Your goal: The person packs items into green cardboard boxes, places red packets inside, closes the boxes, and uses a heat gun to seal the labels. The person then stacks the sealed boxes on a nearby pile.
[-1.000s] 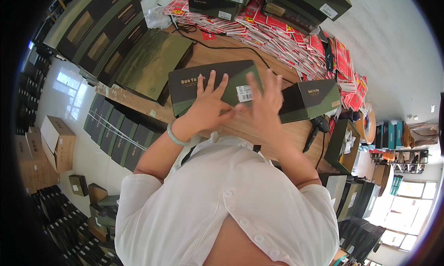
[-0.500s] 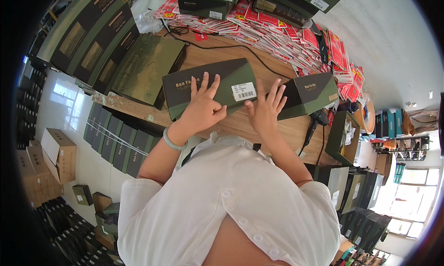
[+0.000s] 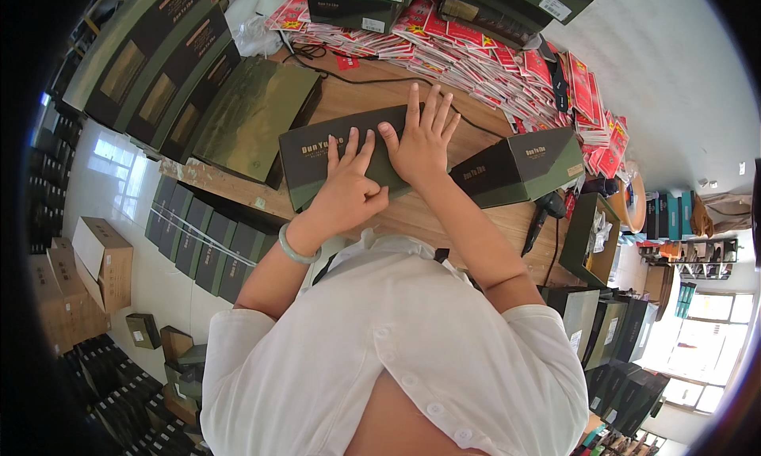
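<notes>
A dark brown and green cardboard box point(image 3: 305, 171) lies in front of me on the wooden table. My left hand point(image 3: 339, 188) rests on its face, three fingers stretched apart while the thumb side bends inward. Flat on the right end of the same box, with fingers spread, is my right hand point(image 3: 422, 145); it covers the spot of the white label. Neither hand grips anything. Just right of my right wrist stands a second dark box point(image 3: 519, 169) of the same kind, set at an angle.
Stacked green boxes point(image 3: 254, 123) fill the table's left side. Red printed packets point(image 3: 491, 68) lie heaped at the back below more boxes, with a black cable point(image 3: 380, 80) in front. At right are a black handheld tool point(image 3: 543, 218) and an open box point(image 3: 590, 238).
My right hand has moved up and left from the box's right edge onto its face, hiding the white label. My left hand and the box stay nearly in place.
</notes>
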`<state>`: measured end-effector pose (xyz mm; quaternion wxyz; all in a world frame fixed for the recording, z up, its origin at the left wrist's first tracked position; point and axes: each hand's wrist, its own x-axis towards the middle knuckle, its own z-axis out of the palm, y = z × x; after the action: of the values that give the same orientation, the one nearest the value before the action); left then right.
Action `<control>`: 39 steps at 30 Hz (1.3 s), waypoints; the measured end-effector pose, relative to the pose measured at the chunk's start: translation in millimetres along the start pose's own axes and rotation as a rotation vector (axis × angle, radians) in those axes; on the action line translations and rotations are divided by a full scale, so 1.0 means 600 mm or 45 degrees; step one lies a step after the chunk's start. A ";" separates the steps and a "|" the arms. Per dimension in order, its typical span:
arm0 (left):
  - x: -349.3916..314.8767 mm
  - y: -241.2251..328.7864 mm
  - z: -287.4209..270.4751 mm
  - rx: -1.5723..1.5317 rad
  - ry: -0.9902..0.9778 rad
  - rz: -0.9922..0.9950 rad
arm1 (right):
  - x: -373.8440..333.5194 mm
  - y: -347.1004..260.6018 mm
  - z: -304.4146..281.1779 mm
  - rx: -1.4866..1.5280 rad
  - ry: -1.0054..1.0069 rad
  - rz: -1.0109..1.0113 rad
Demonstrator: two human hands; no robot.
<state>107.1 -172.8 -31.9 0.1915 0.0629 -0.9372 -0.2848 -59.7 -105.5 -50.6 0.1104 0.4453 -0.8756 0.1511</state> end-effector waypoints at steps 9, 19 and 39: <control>-0.003 -0.002 -0.002 -0.037 0.029 -0.005 | 0.008 0.032 -0.009 0.009 -0.047 0.151; -0.008 0.007 0.003 -0.060 0.060 -0.002 | 0.016 0.090 -0.011 0.941 -0.395 0.438; -0.266 0.075 0.100 -1.884 0.582 -1.572 | -0.207 0.174 -0.121 2.420 -1.158 1.059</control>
<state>229.6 -68.7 -104.0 0.1768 0.4583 -0.2664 -0.8293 -68.2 72.0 -40.9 -0.6600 0.0367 -0.4450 0.6042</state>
